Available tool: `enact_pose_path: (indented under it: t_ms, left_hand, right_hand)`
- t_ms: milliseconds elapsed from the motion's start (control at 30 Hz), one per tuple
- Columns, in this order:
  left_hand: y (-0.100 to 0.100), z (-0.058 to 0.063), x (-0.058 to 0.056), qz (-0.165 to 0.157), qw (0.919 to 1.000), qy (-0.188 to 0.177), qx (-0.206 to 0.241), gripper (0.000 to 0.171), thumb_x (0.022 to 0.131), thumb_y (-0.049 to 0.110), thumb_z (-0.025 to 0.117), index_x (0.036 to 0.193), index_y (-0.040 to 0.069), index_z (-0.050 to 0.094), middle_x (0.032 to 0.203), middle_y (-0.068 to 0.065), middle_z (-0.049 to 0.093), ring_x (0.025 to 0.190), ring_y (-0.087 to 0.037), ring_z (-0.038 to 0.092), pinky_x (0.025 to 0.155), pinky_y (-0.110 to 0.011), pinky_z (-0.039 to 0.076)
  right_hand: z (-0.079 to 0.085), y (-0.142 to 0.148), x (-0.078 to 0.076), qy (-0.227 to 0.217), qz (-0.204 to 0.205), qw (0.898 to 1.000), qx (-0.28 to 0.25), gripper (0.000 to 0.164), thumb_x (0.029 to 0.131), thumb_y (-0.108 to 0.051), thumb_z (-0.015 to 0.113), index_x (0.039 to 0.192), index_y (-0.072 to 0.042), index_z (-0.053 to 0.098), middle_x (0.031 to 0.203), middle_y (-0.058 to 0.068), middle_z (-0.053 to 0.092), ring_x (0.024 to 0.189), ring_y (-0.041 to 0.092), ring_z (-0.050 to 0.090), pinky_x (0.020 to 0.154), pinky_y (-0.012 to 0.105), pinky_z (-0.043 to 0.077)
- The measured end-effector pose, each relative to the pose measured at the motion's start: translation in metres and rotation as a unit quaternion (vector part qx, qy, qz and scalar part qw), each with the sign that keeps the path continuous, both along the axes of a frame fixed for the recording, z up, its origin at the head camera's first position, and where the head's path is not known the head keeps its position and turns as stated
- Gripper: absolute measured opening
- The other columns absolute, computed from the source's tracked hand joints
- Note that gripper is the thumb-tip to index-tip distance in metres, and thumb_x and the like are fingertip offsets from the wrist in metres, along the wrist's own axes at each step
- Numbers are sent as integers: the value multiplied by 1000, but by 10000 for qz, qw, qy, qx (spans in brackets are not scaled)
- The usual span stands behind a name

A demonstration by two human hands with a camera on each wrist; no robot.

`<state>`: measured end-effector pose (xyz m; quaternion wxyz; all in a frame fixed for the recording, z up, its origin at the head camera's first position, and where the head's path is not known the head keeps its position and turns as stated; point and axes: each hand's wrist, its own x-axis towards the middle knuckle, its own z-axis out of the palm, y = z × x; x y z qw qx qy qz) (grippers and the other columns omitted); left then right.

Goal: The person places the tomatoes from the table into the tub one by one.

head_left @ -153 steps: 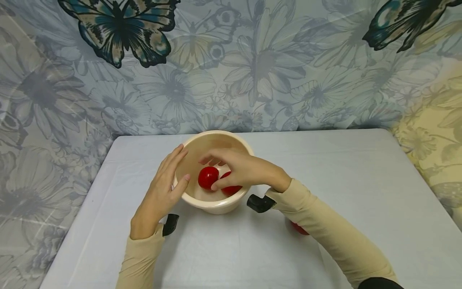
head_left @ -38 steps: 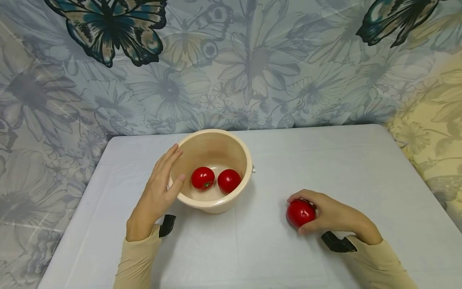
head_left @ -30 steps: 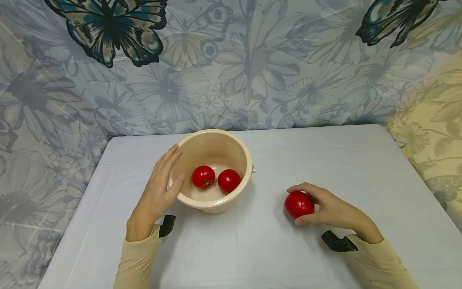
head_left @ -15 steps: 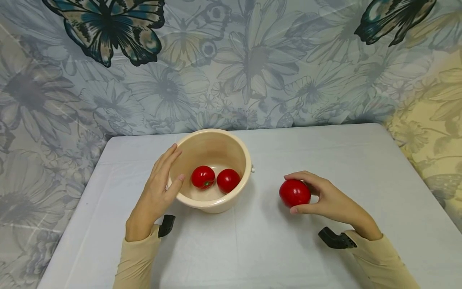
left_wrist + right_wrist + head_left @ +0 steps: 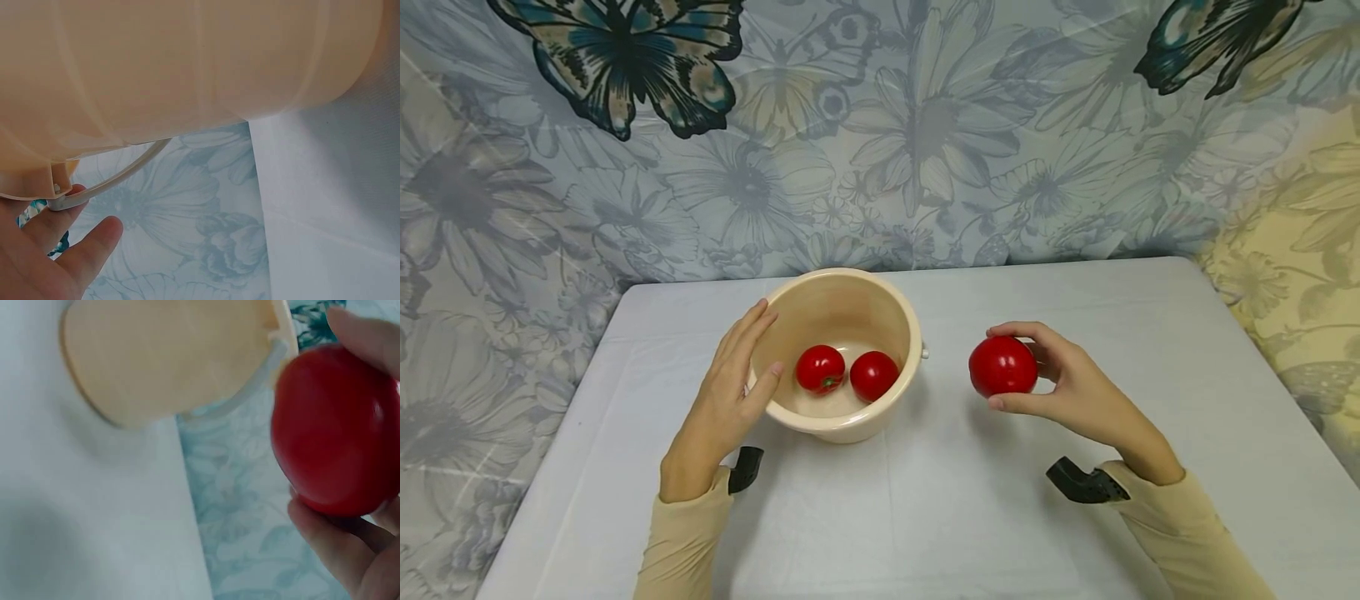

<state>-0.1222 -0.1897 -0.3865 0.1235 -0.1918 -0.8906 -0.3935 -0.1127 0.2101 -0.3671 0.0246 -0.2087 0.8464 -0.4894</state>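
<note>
A cream bucket [image 5: 842, 425] stands upright on the white-covered table, with two red tomatoes inside: one at the left [image 5: 820, 369] showing its green stem end, one at the right [image 5: 874, 376]. My left hand [image 5: 722, 400] rests at the bucket's left rim, fingers straight. In the left wrist view, its fingers sit by the handle's pivot under the bucket wall [image 5: 187, 69]. To the right of the bucket, my right hand [image 5: 1067, 379] grips a third red tomato [image 5: 1002, 366] between thumb and fingers. That tomato [image 5: 337, 431] is raised above the table in the right wrist view.
The white cloth [image 5: 925, 517] covers the table, whose back edge meets a flowered fabric backdrop [image 5: 940, 142] with butterflies. A grey handle [image 5: 119, 178] hangs behind the bucket. Black camera mounts sit on both wrists.
Earlier my right hand was inside the bucket, then went to the tomato on the table at right. It has since lifted that tomato up and leftward. My left hand has stayed at the rim.
</note>
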Motion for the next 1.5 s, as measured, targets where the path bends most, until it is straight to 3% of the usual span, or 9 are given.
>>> enact_pose_path:
  t_ms: [200, 533, 900, 1500]
  left_hand:
    - [-1, -1, 0, 5, 10000, 19, -21, 61, 94, 11, 56, 152, 12, 39, 163, -3, 29, 151, -27, 25, 120, -59, 23]
    - [-1, -1, -1, -16, 10000, 40, -38, 60, 94, 12, 55, 152, 11, 39, 163, -3, 29, 151, -27, 25, 119, -59, 24]
    - [-1, -1, -1, -11, 10000, 60, -46, 60, 94, 13, 55, 152, 12, 39, 163, -3, 29, 151, -27, 26, 119, -59, 24]
    - [-2, 0, -1, 0, 10000, 46, -76, 60, 94, 12, 55, 152, 11, 39, 163, -3, 29, 151, -27, 26, 120, -58, 24]
  right_hand:
    - [12, -12, -7, 128, -274, 9994, -136, 69, 75, -8, 85, 136, -16, 53, 132, 0, 57, 107, 10, 62, 83, 20, 58]
    - [30, -32, -17, 258, -157, 9989, -368, 73, 73, -6, 86, 137, -18, 53, 133, -3, 58, 110, 14, 62, 86, 20, 57]
    - [47, -64, -22, 494, 266, 9964, -643, 70, 72, -7, 88, 134, -14, 57, 133, -2, 60, 114, 14, 60, 93, 22, 54]
    - [52, -100, -33, 329, 926, 9927, -696, 68, 72, -13, 88, 133, -16, 57, 133, -3, 59, 116, 12, 60, 99, 34, 53]
